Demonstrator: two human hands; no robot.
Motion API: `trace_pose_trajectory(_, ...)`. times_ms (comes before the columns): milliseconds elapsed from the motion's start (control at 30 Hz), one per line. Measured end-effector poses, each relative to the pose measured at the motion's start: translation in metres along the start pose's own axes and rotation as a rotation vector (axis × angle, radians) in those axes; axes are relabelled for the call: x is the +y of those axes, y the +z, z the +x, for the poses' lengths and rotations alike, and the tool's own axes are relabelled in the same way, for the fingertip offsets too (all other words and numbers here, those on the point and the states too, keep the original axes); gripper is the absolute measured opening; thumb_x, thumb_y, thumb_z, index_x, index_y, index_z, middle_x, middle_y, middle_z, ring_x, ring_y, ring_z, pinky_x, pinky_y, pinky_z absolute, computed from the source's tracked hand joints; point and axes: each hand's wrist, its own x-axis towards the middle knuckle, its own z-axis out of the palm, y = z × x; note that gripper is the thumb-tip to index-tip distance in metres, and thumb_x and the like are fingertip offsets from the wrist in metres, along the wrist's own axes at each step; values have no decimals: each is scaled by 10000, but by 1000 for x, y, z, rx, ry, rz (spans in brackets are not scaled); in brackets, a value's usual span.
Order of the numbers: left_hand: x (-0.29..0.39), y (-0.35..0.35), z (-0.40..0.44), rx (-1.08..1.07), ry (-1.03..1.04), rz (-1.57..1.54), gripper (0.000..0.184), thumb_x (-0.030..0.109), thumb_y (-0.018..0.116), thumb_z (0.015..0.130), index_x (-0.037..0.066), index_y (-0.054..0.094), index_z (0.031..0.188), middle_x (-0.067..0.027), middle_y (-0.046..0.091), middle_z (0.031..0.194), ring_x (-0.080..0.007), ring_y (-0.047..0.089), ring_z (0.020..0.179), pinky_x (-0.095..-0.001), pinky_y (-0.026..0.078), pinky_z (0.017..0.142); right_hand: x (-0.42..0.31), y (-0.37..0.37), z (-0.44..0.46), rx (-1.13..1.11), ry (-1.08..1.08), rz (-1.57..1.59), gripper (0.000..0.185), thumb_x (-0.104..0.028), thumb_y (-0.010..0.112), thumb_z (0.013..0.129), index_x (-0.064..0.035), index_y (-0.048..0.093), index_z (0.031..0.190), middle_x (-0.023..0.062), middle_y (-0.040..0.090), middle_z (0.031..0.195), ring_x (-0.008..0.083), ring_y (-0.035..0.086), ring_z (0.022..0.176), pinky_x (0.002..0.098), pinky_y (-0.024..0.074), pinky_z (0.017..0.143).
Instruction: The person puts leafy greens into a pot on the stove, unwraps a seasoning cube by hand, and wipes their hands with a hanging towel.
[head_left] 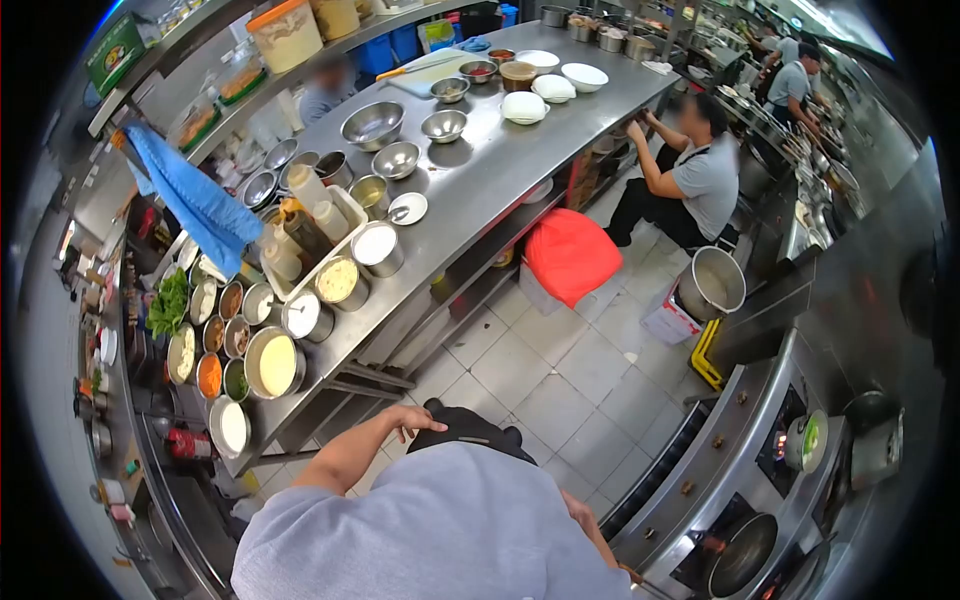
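Note:
My left hand (416, 420) rests against the black cloth (468, 430) at my waist, fingers extended and holding nothing that I can see. On my right side only the forearm (592, 530) shows beside my grey shirt (420, 530); the hand itself is out of sight. Nearest to my left hand stands a long steel counter (345, 345). At its near end are metal containers, among them one with a pale yellow filling (276, 364), one with a white filling (231, 427) and one with orange bits (209, 375).
A stove with a wok (743, 555) and a pot with green food (806, 440) runs along my right. A red-covered stool or box (572, 258) and a big pot (712, 282) stand on the tiled floor. One person (690, 170) sits low by the counter; others work farther back.

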Motion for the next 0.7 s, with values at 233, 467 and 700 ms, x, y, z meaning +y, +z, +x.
trace_pose_trajectory(233, -23, 21, 1, 193, 159, -410, 747, 585, 642, 794, 103, 442, 1328, -139, 498, 1308, -322, 576, 1082, -476, 530, 805, 44, -107, 145, 201, 14, -105, 251, -210, 579, 874, -17, 639, 1023, 86, 649, 902, 168, 635, 770, 375, 568, 662)
trace_pose_trajectory(467, -106, 26, 90, 554, 238, -20, 205, 190, 596, 789, 29, 683, 882, -124, 678, 770, -225, 658, 693, -361, 532, 598, -55, -136, 209, 327, -150, -242, 176, -139, 581, 861, -6, 625, 969, 83, 643, 849, 188, 642, 710, 346, 564, 553)
trace_pose_trajectory(700, -117, 16, 119, 298, -98, -60, 243, 229, 646, 763, 27, 716, 879, -103, 689, 804, -209, 642, 622, -332, 551, 582, -129, -138, 211, 90, -16, -339, 251, -204, 593, 875, -48, 627, 1070, 74, 636, 946, 204, 625, 913, 421, 549, 691)
